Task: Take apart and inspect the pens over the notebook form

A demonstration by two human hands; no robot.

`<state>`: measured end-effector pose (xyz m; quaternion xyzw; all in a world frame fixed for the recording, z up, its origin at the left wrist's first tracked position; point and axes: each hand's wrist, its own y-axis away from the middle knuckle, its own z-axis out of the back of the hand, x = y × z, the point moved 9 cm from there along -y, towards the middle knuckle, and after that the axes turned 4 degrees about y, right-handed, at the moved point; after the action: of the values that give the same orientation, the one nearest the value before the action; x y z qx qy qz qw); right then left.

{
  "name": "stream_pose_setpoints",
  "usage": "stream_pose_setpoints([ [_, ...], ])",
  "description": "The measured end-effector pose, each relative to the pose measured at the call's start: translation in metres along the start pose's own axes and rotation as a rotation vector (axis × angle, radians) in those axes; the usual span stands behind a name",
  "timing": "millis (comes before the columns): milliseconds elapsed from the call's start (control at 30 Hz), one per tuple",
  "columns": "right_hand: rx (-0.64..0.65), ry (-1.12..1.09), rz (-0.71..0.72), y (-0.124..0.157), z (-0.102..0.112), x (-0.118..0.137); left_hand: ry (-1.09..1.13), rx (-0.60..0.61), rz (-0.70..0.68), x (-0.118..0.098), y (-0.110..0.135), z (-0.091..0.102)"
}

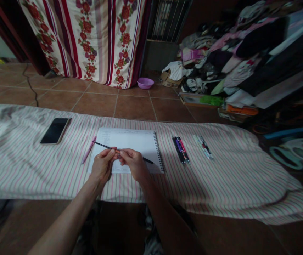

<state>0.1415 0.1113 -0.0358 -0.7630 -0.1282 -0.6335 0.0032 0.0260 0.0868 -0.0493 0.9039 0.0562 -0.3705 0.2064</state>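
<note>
Over an open spiral notebook [132, 138], my hands meet at a thin, dark, pen-like stick [103, 145] with an orange section between the fingertips. My left hand [104, 161] pinches it near the middle, its thin end pointing left. My right hand [133, 159] is closed on the orange part. A black rod end [148, 160] shows to the right of that hand; I cannot tell if it belongs to the same stick. Left of my left hand, a pink pen [89, 150] lies along the notebook's edge.
A striped cloth [228, 177] covers the table. On it lie a phone [55, 131] at left, several dark and coloured pens [181, 150] and some pale pens [203, 147] at right. Beyond are a floral curtain [87, 39], a purple basin [145, 83] and heaped clothes [215, 56].
</note>
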Motion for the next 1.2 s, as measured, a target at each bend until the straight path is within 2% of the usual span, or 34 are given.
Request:
stream_pose_setpoints([
  [267,0.134,0.091,-0.167,0.007,-0.007,-0.006,-0.045,0.100,0.016,0.002,-0.001,-0.001],
  [400,0.171,0.133,-0.190,0.008,-0.010,-0.008,-0.027,0.086,0.066,0.003,-0.001,-0.001],
  [567,0.100,0.260,-0.082,0.004,-0.004,0.000,0.017,0.018,0.073,0.000,-0.001,0.003],
  [633,0.023,0.435,0.026,0.004,0.007,0.012,0.026,-0.013,0.073,-0.001,-0.001,0.005],
  [733,-0.139,0.803,0.312,0.013,0.027,0.047,0.039,-0.022,0.078,-0.001,-0.001,0.007],
  [800,-0.168,1.021,0.405,0.020,0.039,0.059,0.040,-0.016,0.096,0.001,0.000,0.007],
  [900,-0.182,1.290,0.387,0.026,0.059,0.060,0.042,0.013,0.122,0.003,0.000,0.004],
  [967,-0.145,1.395,0.341,0.026,0.067,0.054,0.046,0.038,0.122,0.003,0.000,0.002],
  [1067,-0.131,1.443,0.279,0.026,0.072,0.046,0.027,0.033,0.119,0.004,0.000,0.004],
  [1200,-0.143,1.444,0.286,0.024,0.069,0.045,0.016,0.017,0.126,0.005,0.000,0.006],
])
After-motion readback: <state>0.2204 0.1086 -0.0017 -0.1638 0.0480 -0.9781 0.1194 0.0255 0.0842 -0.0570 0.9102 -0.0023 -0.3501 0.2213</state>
